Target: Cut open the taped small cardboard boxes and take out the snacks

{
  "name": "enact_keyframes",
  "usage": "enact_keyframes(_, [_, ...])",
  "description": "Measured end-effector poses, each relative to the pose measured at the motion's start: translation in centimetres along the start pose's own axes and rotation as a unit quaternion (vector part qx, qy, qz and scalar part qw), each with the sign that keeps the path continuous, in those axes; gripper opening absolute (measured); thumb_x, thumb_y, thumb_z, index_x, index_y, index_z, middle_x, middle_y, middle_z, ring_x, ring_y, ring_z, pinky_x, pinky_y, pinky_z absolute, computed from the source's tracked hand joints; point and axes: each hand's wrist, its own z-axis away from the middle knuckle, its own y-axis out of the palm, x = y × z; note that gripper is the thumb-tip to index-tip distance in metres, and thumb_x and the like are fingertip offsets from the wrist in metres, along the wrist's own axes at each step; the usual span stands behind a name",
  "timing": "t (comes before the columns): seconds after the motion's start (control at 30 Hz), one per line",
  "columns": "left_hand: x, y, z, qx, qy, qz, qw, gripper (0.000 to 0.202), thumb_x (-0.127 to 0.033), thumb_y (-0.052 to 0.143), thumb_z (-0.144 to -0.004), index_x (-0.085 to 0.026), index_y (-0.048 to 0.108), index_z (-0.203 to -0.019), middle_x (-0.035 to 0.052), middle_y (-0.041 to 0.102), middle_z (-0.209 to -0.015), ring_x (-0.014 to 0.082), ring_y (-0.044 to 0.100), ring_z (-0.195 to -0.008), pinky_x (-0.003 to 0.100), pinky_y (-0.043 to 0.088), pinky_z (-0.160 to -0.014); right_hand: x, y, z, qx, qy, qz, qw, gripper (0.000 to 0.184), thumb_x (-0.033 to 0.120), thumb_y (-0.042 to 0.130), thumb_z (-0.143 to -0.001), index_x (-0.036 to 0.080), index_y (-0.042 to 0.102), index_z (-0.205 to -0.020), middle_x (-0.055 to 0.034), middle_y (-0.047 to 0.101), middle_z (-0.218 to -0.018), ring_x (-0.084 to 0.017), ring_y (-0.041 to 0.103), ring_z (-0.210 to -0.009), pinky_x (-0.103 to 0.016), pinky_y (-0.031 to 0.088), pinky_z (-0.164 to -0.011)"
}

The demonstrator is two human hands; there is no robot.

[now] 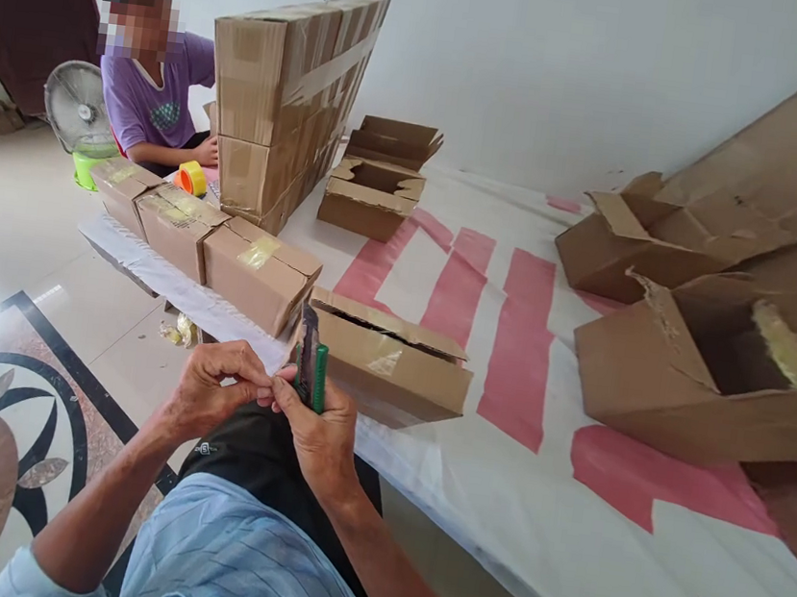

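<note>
- Right hand [320, 429]: clenched around a green utility knife [312, 377], held upright just above the lap, blade end pointing up and away from the person.
- Left hand [217, 388]: fingers curled, fingertips meeting the right hand beside the lower part of the knife; whether it grips the knife itself cannot be told.
- Just beyond the hands: a small cardboard box [391, 361] at the near edge of the desk [558, 541], top flaps loosely closed, a scrap of clear tape on its side.
- Beyond and left of the hands: a row of taped small boxes [196, 225] along the desk edge.
- Right of the hands, well apart: two torn open cartons [680, 372] lying on their sides.
- Farther off: one open carton [375, 189], with a tall stack of sealed cartons [285, 91] at its left.
- Far left: another person, seated, hand near an orange tape roll [191, 178]; a fan [77, 109] behind.
</note>
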Motion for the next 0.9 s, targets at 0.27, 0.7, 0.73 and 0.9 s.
enact_keyframes(0.27, [3.2,0.3,1.7,-0.025,-0.017,-0.071,0.997,0.029,-0.042,0.075,-0.093,-0.017,0.080,-0.079,0.0047,0.070,-0.069,0.0166,0.065,-0.064,0.028,0.052,-0.063,-2.0,0.1,0.4,-0.013,0.034,0.018,0.999,0.029,0.049,0.077,-0.079,0.020,0.073,-0.080,-0.0003,0.068,-0.065,-0.017,0.061,-0.061,-0.030,0.054,-0.062])
enact_keyframes(0.7, [5.9,0.7,5.3,0.067,0.053,-0.398,0.914,0.032,-0.019,0.049,-0.104,-0.020,0.076,-0.087,0.0046,0.063,-0.077,0.0162,0.058,-0.069,0.026,0.049,-0.066,-4.9,-0.5,2.0,-0.001,0.099,0.087,0.991,0.043,0.054,0.076,-0.077,0.015,0.082,-0.094,-0.0051,0.073,-0.072,-0.020,0.060,-0.062,-0.033,0.054,-0.061])
enact_keyframes(0.73, [6.0,0.5,5.2,0.060,0.035,-0.355,0.932,0.031,-0.021,0.053,-0.103,-0.019,0.077,-0.083,0.0040,0.064,-0.074,0.0152,0.059,-0.067,0.025,0.048,-0.065,-4.9,-0.5,2.2,0.004,0.104,0.083,0.991,0.045,0.054,0.077,-0.076,0.015,0.082,-0.098,-0.0060,0.074,-0.075,-0.020,0.062,-0.063,-0.034,0.055,-0.062])
enact_keyframes(0.9, [6.8,-0.3,5.3,0.015,0.018,-0.297,0.954,0.025,-0.026,0.057,-0.101,-0.022,0.082,-0.103,0.0031,0.064,-0.071,0.0150,0.060,-0.063,0.025,0.045,-0.063,-5.0,-0.4,2.4,0.041,0.129,0.066,0.989,0.051,0.052,0.080,-0.075,0.016,0.082,-0.110,-0.0081,0.079,-0.089,-0.021,0.066,-0.067,-0.035,0.058,-0.065])
